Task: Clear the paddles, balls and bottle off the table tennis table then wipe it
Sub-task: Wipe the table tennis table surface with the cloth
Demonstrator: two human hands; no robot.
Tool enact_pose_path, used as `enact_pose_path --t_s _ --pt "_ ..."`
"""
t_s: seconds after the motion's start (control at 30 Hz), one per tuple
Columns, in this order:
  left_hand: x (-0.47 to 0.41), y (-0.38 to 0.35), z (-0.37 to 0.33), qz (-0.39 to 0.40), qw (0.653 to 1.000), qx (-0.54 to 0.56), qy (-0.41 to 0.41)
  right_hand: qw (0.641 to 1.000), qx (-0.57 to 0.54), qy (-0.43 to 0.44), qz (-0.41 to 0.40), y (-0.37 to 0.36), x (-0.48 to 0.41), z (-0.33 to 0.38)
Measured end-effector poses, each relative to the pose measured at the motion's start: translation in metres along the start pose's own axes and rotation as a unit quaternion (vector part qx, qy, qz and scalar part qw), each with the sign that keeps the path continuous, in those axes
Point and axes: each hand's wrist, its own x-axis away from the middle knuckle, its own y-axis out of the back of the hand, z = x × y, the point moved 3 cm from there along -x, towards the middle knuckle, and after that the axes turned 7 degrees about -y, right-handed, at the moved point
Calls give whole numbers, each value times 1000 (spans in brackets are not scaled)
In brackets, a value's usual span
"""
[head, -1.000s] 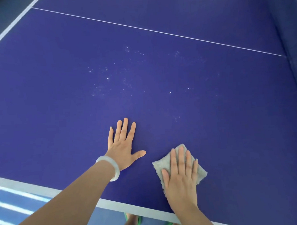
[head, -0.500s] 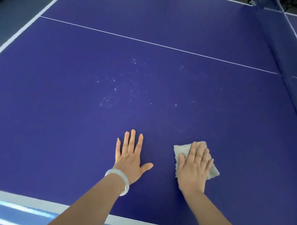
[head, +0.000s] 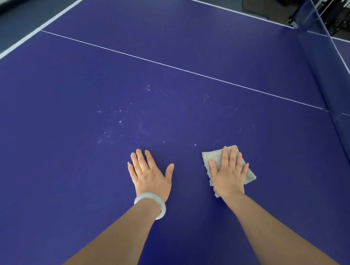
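**Wiping under way, specks lie ahead**

The right hand lies flat with its fingers straight, pressing a grey cloth onto the table tennis table and gripping nothing. The left hand, with a pale bangle at the wrist, rests flat on the surface to the cloth's left and holds nothing. Beyond both hands, white specks scatter short of the centre line. The net stands at the far right. Clearing looks done, so wiping is the step in hand. The next move likely calls for pushing the cloth farther and leftward through the specks with even pressure.
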Motion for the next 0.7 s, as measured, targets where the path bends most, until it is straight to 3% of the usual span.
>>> enact_pose_path --t_s 0.17,0.33,0.43,0.5,0.57,0.63,0.7 --pt "-2 -12 -14 -48 995 -68 57 998 -11 -54 -18 13 -37 -32" --pt "-5 -17 -15 -59 994 -75 60 996 -34 -76 -29 20 -64 -5" --pt "-4 -17 -17 -52 994 -77 61 994 4 97 -48 16 -54 32" --pt "-4 -17 -17 -51 994 -78 60 971 27 232 -44 11 -38 37" --pt "-4 -18 -17 -56 994 -73 58 950 52 305 -32 7 -30 10" --pt "-4 -19 -17 -65 994 -74 57 962 51 267 -34 11 -41 -36" --pt "-5 -20 -17 -64 993 -81 56 986 38 154 -45 21 -65 -82"
